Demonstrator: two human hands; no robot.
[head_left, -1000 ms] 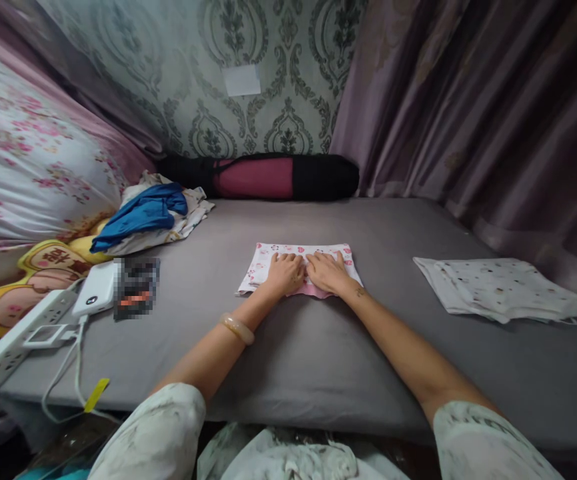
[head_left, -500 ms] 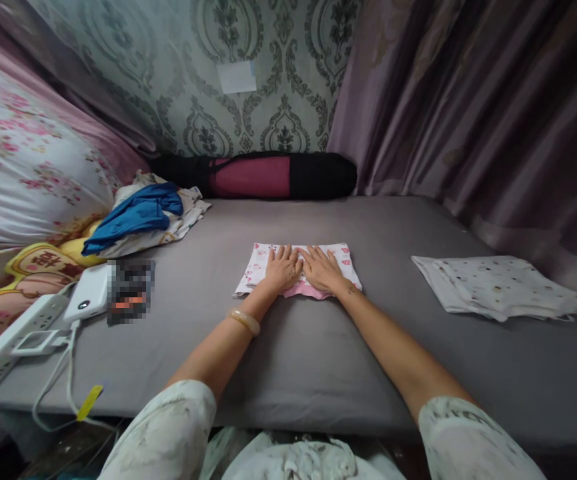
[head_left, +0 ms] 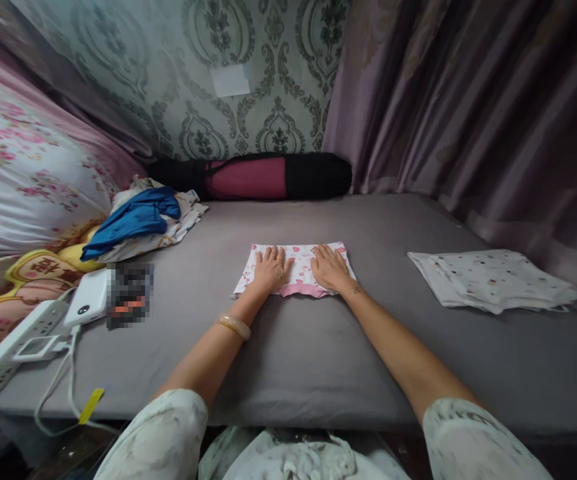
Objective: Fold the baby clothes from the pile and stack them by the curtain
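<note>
Cloth (head_left: 300, 265) lies under left hand (head_left: 271, 270) and right hand (head_left: 330, 269).

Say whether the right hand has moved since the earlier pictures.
Yes: judged against the long black-and-red bag, the right hand has moved rightward across the folded cloth.

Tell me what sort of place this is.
Probably a bedroom: there's a sheet-covered, bed-like surface, with purplish curtains at the right and rumpled cloths at the left.
</note>
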